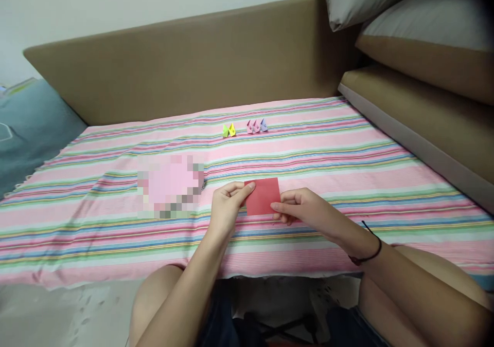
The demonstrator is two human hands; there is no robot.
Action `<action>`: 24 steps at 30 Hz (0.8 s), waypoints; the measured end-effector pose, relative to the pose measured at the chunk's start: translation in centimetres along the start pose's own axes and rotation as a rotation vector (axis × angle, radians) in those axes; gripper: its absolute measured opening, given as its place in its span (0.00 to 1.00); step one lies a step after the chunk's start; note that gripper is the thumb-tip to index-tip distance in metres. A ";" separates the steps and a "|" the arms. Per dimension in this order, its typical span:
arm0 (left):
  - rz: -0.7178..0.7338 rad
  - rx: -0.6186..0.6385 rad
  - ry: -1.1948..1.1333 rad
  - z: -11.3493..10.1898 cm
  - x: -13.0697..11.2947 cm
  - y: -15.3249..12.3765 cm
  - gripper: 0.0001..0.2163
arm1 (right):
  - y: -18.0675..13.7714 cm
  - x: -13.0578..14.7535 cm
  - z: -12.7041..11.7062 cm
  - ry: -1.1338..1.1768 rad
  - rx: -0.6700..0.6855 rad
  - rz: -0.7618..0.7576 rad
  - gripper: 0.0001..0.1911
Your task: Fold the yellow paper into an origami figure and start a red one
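A small red square of paper [263, 195] is held between both hands just above the striped cloth [347, 162]. My left hand [227, 205] pinches its left edge, thumb on top. Fingers of my right hand [303, 207] grip the paper's right lower edge; a black band circles that wrist. Farther back on the cloth lie small folded paper figures: a yellow-green pair [229, 130] and a pink and purple group [257, 126].
A blurred pink patch [170, 185] lies on the cloth left of my hands. A tan sofa back [193, 59] runs behind, with grey and tan cushions [417, 38] stacked at right. My knees show below the cloth's front edge.
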State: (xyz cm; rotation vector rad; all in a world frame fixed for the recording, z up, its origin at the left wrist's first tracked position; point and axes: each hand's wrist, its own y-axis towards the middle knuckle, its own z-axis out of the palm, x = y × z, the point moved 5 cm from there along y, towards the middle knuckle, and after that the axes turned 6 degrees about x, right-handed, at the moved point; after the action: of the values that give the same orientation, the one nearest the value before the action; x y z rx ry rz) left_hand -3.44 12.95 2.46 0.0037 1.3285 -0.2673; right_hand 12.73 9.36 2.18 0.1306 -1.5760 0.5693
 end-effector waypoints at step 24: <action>-0.071 0.126 0.081 1.0 1.1 -0.2 0.15 | -0.8 -1.5 0.3 0.008 -0.055 0.044 0.15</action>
State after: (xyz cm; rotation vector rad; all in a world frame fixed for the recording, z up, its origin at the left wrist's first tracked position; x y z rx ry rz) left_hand -2.25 12.40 1.70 0.0737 1.3919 -0.4143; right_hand 12.94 8.18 0.99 0.0528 -1.5888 0.5596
